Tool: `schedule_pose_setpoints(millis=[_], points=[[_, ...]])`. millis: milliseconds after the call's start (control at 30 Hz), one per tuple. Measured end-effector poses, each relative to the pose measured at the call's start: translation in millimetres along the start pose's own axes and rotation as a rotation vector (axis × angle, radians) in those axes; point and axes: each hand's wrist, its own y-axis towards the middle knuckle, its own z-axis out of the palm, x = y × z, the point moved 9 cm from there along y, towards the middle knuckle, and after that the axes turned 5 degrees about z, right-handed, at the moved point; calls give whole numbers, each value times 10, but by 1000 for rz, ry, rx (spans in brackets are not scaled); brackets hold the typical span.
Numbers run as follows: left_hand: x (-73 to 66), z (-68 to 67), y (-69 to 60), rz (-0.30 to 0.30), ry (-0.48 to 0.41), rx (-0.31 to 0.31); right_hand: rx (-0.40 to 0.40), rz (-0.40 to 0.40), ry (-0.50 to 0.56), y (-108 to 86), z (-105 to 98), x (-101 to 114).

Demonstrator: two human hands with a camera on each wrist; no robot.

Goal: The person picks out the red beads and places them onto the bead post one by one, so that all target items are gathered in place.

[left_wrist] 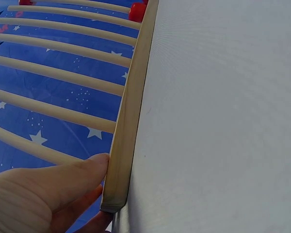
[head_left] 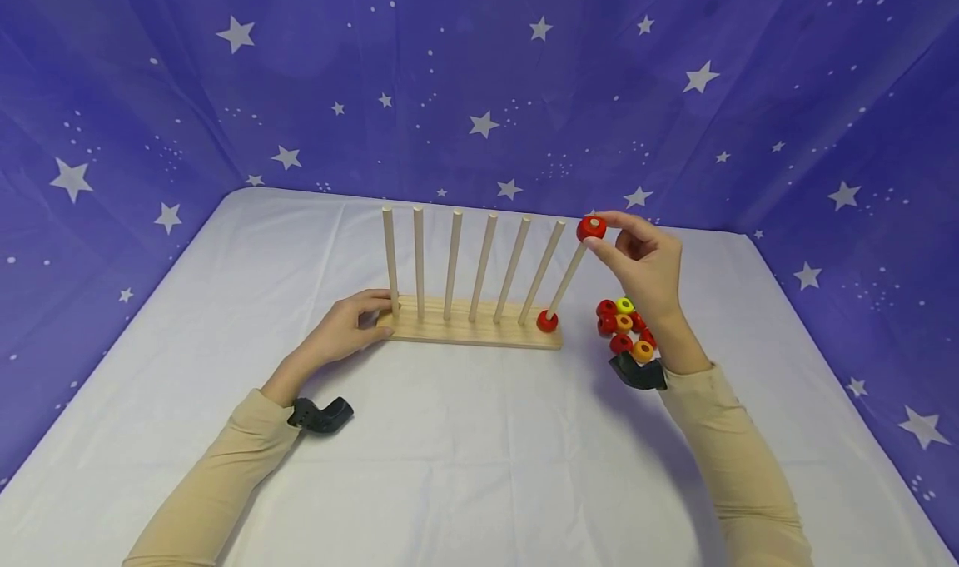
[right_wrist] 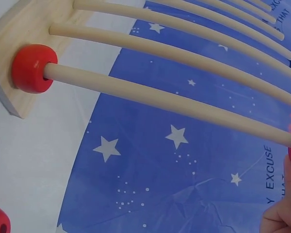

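Note:
A wooden base (head_left: 464,334) with a row of several upright pegs stands on the table. My left hand (head_left: 348,325) grips its left end; in the left wrist view the thumb (left_wrist: 82,172) lies against the base's edge, with other fingers partly hidden behind. Between thumb and fingertips, my right hand (head_left: 644,259) pinches a red bead (head_left: 591,229) at the top of the rightmost peg (head_left: 567,282). The peg's tip shows through the bead's hole. Another red bead (right_wrist: 33,69) sits at the foot of that same peg, against the base. The other pegs carry no beads.
Right of the base lies a loose cluster of red, orange and yellow beads (head_left: 621,345), partly hidden by the right wrist and its black mount (head_left: 638,372). White cloth (head_left: 449,467) covers the table. A blue star-patterned curtain (head_left: 419,76) rises behind and at the sides.

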Motion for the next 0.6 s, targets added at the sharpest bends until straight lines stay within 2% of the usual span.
schedule_pose_setpoints(millis=[600], points=[[-1,5,1,0,3,0,19,-1,45,-55,30,-96]])
